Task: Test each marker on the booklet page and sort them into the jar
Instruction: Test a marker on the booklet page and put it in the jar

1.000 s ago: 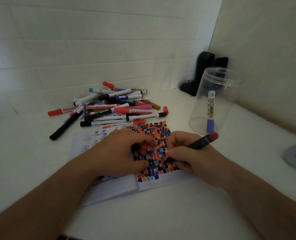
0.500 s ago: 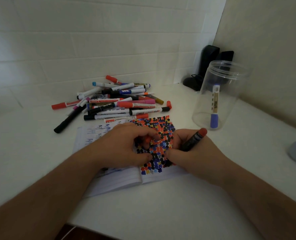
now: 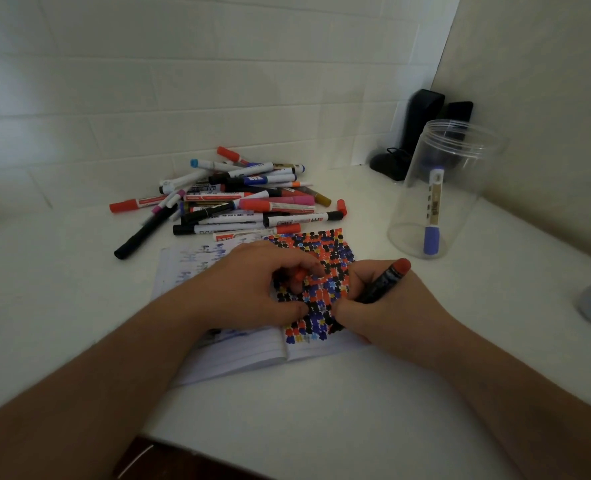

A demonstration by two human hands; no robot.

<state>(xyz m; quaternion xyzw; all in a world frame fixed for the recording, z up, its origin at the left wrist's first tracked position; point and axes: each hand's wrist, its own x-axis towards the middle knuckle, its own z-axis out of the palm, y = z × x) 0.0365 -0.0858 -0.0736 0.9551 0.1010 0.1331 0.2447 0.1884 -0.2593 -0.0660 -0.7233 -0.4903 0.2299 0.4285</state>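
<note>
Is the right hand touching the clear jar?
Apart. In the head view the right hand grips a black marker over the booklet, and bare white counter shows between it and the jar.

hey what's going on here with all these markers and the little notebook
A person is trying out markers on an open booklet lying on a white counter. The right hand grips a black marker with a red end, its tip down on the page full of coloured blotches. The left hand rests on the booklet and pinches what looks like a red cap. A clear jar to the right holds one purple-capped marker. A pile of markers lies behind the booklet.
</note>
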